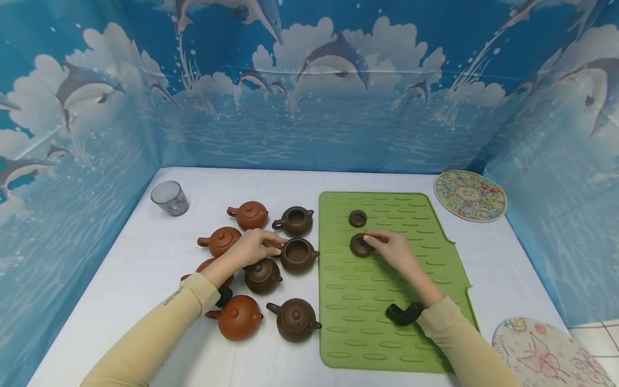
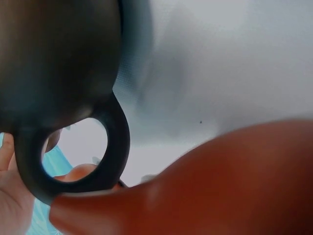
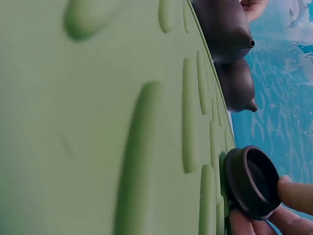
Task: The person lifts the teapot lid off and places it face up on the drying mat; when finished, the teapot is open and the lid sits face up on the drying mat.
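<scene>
Currently, right fingers [image 1: 378, 243] in pinch grip on 1 lid [image 1: 358, 245], left fingers [image 1: 273, 239] likewise on 1 teapot [image 1: 297, 259].

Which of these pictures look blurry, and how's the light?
Head view: bright and fairly sharp; left wrist view: the close dark teapot and orange teapot look soft, with blurry shadow on the white cloth; right wrist view: the green mat is blurred up close, the lid crisper.

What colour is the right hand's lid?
The lid is dark brown, clearest in the right wrist view.
</scene>
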